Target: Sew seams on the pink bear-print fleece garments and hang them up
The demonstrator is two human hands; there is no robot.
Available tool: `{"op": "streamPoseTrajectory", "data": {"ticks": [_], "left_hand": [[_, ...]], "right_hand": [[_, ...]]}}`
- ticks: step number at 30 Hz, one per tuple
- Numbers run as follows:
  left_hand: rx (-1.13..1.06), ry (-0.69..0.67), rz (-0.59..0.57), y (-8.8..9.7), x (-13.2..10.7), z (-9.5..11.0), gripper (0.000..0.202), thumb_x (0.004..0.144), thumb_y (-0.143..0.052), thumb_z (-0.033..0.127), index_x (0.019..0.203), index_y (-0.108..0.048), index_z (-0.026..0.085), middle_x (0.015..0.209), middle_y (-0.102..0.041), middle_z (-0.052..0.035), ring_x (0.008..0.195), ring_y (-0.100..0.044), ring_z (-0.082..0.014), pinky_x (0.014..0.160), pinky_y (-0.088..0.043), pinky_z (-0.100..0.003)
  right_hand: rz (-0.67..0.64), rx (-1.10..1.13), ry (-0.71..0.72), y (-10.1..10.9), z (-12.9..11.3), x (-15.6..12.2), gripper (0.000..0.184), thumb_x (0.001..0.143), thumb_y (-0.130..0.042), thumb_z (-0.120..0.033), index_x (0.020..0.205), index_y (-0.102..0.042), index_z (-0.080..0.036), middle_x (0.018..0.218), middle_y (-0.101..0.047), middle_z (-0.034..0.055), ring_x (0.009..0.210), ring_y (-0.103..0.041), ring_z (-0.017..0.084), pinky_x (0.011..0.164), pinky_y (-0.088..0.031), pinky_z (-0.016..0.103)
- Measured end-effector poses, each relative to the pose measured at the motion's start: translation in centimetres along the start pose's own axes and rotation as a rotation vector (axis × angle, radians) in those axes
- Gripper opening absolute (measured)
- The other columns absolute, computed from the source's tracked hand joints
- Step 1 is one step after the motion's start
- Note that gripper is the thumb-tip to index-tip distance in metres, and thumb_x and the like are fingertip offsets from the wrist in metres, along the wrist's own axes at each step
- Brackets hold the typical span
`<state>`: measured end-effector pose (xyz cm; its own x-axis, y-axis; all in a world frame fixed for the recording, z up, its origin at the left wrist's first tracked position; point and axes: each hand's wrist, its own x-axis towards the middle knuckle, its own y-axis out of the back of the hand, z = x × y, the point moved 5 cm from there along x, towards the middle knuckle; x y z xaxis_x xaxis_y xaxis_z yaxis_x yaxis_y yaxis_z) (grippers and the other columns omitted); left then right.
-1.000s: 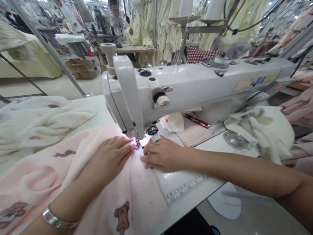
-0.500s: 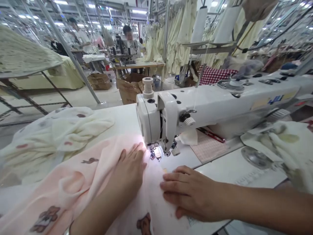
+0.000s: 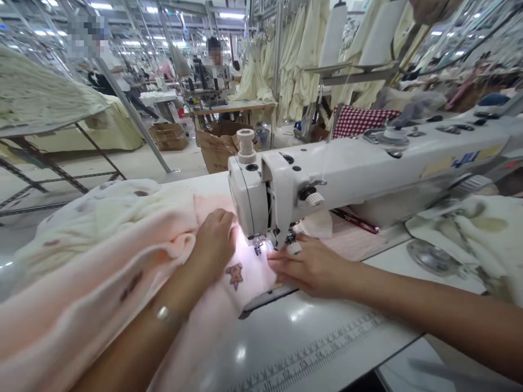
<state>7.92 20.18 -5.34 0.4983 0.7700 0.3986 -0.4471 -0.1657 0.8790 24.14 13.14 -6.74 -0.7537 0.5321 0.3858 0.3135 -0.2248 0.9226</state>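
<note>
Pale pink fabric (image 3: 255, 286) with printed animal motifs runs under the needle area of a white sewing machine (image 3: 250, 201). My left hand (image 3: 216, 239) is left of the machine head, its fingers curled on a fold of the fabric. To the right of the presser foot (image 3: 257, 249), my right hand (image 3: 312, 267) lies with its fingers stretched out, fingertips on the fabric's right edge. The machine's lamp lights the cloth between both hands. More of the pink fabric drapes over my left forearm.
Cream printed cloth (image 3: 102, 212) is heaped at the left. Red-handled scissors or snips (image 3: 355, 220) lie behind the right hand. A ruler scale (image 3: 310, 362) marks the front table edge. More cloth (image 3: 486, 234) lies far right. Boxes (image 3: 216, 147) and other workers are beyond.
The fabric has shifted, baring the table front and ruler scale. My left hand has curled its fingers and moved slightly up. My right hand has moved forward, closer to the presser foot.
</note>
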Motion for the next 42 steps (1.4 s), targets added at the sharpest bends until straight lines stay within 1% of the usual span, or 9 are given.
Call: {"op": "streamPoseTrajectory", "data": {"ticks": [4, 8, 10, 13, 20, 26, 32, 38, 42], "left_hand": [[-0.068, 0.030, -0.148, 0.6, -5.8, 4.1, 0.024, 0.080, -0.052, 0.027, 0.102, -0.048, 0.019, 0.099, -0.055, -0.0082, 0.088, -0.054, -0.0231, 0.071, -0.049, -0.037], [0.056, 0.018, -0.258, 0.3, -8.1, 5.3, 0.027, 0.073, -0.044, 0.009, 0.097, -0.049, 0.019, 0.106, -0.054, -0.0090, 0.093, -0.053, -0.0255, 0.077, -0.045, -0.044], [0.108, 0.055, -0.291, -0.1, -8.0, 4.9, 0.018, 0.078, -0.037, 0.009, 0.085, -0.050, 0.020, 0.092, -0.057, -0.0064, 0.084, -0.055, -0.0243, 0.074, -0.044, -0.045], [0.116, 0.041, -0.263, -0.3, -7.7, 4.9, 0.017, 0.087, -0.036, 0.021, 0.079, -0.050, 0.020, 0.079, -0.057, -0.0040, 0.077, -0.055, -0.0232, 0.070, -0.043, -0.042], [0.059, -0.076, -0.059, -0.2, -7.8, 6.3, 0.018, 0.088, -0.041, 0.019, 0.079, -0.057, 0.019, 0.082, -0.061, -0.0056, 0.074, -0.055, -0.0208, 0.067, -0.047, -0.038], [0.133, -0.191, -0.112, -1.2, -8.6, 6.4, 0.023, 0.081, -0.043, 0.006, 0.095, -0.059, 0.014, 0.096, -0.062, -0.0115, 0.084, -0.056, -0.0257, 0.073, -0.050, -0.045], [-0.008, -0.032, -0.209, -0.6, -8.5, 6.3, 0.019, 0.088, -0.039, 0.022, 0.088, -0.058, 0.019, 0.102, -0.060, -0.0094, 0.093, -0.055, -0.0258, 0.077, -0.050, -0.047], [0.056, -0.030, -0.108, -2.3, -7.6, 4.9, 0.026, 0.085, -0.041, 0.020, 0.111, -0.045, 0.014, 0.125, -0.051, -0.0174, 0.121, -0.044, -0.0311, 0.098, -0.038, -0.056], [0.006, -0.026, -0.159, -3.4, -5.1, 3.2, 0.024, 0.085, -0.043, 0.024, 0.107, -0.043, 0.013, 0.108, -0.059, -0.0158, 0.112, -0.051, -0.0312, 0.091, -0.043, -0.053]], "right_hand": [[0.029, 0.030, 0.061, 0.3, -1.9, 0.1, 0.025, 0.095, -0.043, -0.026, 0.115, -0.053, -0.016, 0.116, -0.062, 0.0090, 0.098, -0.057, 0.017, 0.076, -0.038, 0.033], [-0.033, 0.012, 0.133, 0.1, -2.4, 0.0, 0.029, 0.095, -0.043, -0.025, 0.123, -0.048, -0.019, 0.120, -0.058, 0.0085, 0.112, -0.049, 0.018, 0.078, -0.036, 0.032], [-0.105, 0.033, 0.139, -0.1, -2.2, -0.2, 0.024, 0.094, -0.046, -0.031, 0.112, -0.057, -0.019, 0.100, -0.064, 0.0056, 0.097, -0.053, 0.018, 0.076, -0.035, 0.031], [-0.140, 0.102, 0.116, 0.1, -1.9, -0.6, 0.028, 0.092, -0.049, -0.038, 0.083, -0.065, -0.018, 0.073, -0.058, 0.0016, 0.072, -0.049, 0.015, 0.072, -0.034, 0.030], [-0.131, 0.175, 0.156, -0.9, -2.5, -0.5, 0.031, 0.091, -0.049, -0.042, 0.107, -0.061, -0.018, 0.085, -0.058, 0.0043, 0.077, -0.046, 0.017, 0.069, -0.034, 0.031], [-0.080, 0.196, 0.147, -1.3, -2.6, -0.5, 0.030, 0.094, -0.043, -0.041, 0.093, -0.064, -0.020, 0.080, -0.056, 0.0035, 0.074, -0.045, 0.017, 0.068, -0.032, 0.032], [-0.055, 0.172, 0.132, -1.8, -3.2, -0.1, 0.028, 0.093, -0.044, -0.037, 0.089, -0.062, -0.016, 0.077, -0.056, 0.0035, 0.071, -0.043, 0.017, 0.066, -0.033, 0.031], [-0.126, 0.229, 0.068, -2.0, -2.6, 0.2, 0.023, 0.092, -0.048, -0.034, 0.096, -0.064, -0.017, 0.080, -0.056, 0.0044, 0.075, -0.046, 0.016, 0.070, -0.037, 0.031], [-0.214, 0.192, -0.118, -1.8, -0.6, 1.2, 0.019, 0.092, -0.050, -0.029, 0.101, -0.063, -0.019, 0.090, -0.060, 0.0061, 0.079, -0.051, 0.016, 0.066, -0.037, 0.028]]}}
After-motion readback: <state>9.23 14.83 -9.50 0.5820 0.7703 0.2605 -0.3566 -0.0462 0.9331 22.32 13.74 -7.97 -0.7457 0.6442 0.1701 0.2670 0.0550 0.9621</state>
